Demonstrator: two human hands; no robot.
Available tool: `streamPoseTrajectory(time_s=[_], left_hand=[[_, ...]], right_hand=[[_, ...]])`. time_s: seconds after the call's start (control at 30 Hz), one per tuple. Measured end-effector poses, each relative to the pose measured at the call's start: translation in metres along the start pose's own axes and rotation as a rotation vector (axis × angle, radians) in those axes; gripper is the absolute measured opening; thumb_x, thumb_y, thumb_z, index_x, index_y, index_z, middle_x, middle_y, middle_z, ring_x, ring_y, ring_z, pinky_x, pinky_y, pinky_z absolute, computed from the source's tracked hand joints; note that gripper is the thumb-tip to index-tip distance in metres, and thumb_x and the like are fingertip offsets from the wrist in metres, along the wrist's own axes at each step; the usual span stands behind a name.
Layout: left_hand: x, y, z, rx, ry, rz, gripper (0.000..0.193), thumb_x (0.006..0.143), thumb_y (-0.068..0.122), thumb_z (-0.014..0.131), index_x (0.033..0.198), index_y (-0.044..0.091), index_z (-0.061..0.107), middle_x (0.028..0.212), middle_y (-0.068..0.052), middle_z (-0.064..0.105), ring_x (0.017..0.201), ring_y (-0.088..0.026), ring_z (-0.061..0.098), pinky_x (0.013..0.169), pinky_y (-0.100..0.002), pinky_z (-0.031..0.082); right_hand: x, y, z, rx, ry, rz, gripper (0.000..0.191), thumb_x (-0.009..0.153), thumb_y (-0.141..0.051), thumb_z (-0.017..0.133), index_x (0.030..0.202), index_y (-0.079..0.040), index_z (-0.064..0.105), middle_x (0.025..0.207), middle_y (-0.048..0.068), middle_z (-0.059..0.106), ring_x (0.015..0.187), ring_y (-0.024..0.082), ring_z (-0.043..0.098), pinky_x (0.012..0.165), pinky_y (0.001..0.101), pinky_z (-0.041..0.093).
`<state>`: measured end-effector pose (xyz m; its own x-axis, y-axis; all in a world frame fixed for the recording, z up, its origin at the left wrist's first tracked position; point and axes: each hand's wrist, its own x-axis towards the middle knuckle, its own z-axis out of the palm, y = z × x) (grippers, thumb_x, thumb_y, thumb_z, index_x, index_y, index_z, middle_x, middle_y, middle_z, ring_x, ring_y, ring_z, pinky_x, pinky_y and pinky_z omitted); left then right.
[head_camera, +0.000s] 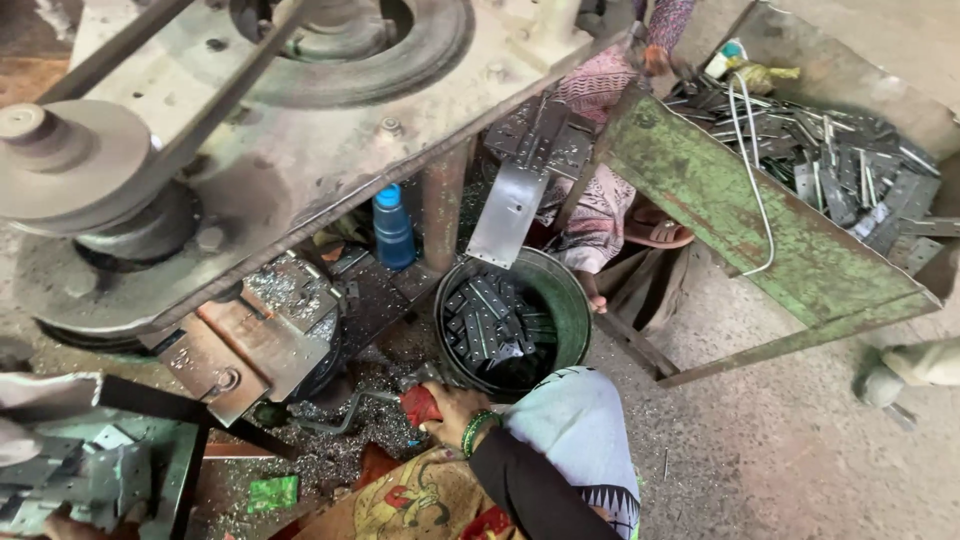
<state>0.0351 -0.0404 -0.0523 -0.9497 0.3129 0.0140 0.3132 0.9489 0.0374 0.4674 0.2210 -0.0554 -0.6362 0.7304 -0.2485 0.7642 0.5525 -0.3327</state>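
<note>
Red-wrapped lever handle (418, 404) is being gripped by the right hand (450, 408); left hand (70, 522) is touching punched plates (75, 478), grip unclear.

bottom left, a hand (75, 522) on the grey metal pieces (75, 480) is mostly cut off by the frame edge; its grip is unreadable.

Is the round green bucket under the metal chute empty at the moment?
No. The green bucket holds a pile of flat, dark metal plates with holes in them, lying below the chute.
</note>
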Motion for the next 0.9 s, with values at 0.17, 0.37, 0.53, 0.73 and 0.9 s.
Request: streamPoseTrajectory(time_s=[0.17, 0.37, 0.53, 0.73, 0.9], left_hand=[[-0.015, -0.003, 0.001, 0.020, 0.112, 0.033, 0.091, 0.058, 0.054, 0.096, 0.129, 0.007, 0.061, 0.115, -0.025, 0.074, 0.116, -0.038, 0.069, 0.110, -0.050, 0.052], [-0.009, -0.015, -0.012, -0.092, -0.143, -0.082, 0.114, 0.051, 0.061, 0.100, 0.139, 0.002, 0.059, 0.115, -0.032, 0.073, 0.107, -0.045, 0.071, 0.092, -0.052, 0.056], [-0.010, -0.017, -0.014, -0.248, -0.214, -0.069, 0.084, 0.058, 0.054, 0.096, 0.127, 0.011, 0.074, 0.102, -0.019, 0.082, 0.100, -0.036, 0.077, 0.091, -0.047, 0.059], [-0.017, -0.010, -0.013, -0.152, -0.261, -0.084, 0.066, 0.067, 0.065, 0.090, 0.115, 0.019, 0.084, 0.100, -0.016, 0.082, 0.087, -0.035, 0.080, 0.078, -0.046, 0.064], [-0.019, -0.021, -0.010, -0.262, -0.163, 0.138, 0.058, 0.076, 0.061, 0.084, 0.107, 0.011, 0.083, 0.095, -0.020, 0.078, 0.085, -0.038, 0.076, 0.077, -0.049, 0.061]], right_hand=[[0.003, 0.002, 0.003, 0.014, -0.011, 0.004, 0.072, 0.083, -0.042, 0.080, 0.143, -0.021, 0.047, 0.103, 0.011, 0.075, 0.089, 0.032, 0.074, 0.080, 0.0453, 0.057], [0.004, 0.001, 0.002, -0.006, 0.003, 0.002, 0.078, 0.083, -0.044, 0.082, 0.146, -0.021, 0.043, 0.102, 0.013, 0.074, 0.087, 0.033, 0.073, 0.077, 0.0455, 0.058], [0.008, -0.001, 0.001, -0.023, -0.058, 0.055, 0.080, 0.083, -0.045, 0.080, 0.150, -0.024, 0.040, 0.096, 0.011, 0.074, 0.080, 0.031, 0.074, 0.074, 0.0449, 0.058], [0.011, 0.004, 0.007, -0.023, -0.062, 0.066, 0.077, 0.083, -0.046, 0.080, 0.148, -0.025, 0.042, 0.096, 0.010, 0.074, 0.082, 0.030, 0.074, 0.075, 0.0442, 0.058], [0.009, 0.007, 0.009, 0.013, 0.000, 0.018, 0.077, 0.081, -0.047, 0.081, 0.145, -0.024, 0.044, 0.107, 0.013, 0.073, 0.088, 0.033, 0.074, 0.078, 0.0464, 0.057]])
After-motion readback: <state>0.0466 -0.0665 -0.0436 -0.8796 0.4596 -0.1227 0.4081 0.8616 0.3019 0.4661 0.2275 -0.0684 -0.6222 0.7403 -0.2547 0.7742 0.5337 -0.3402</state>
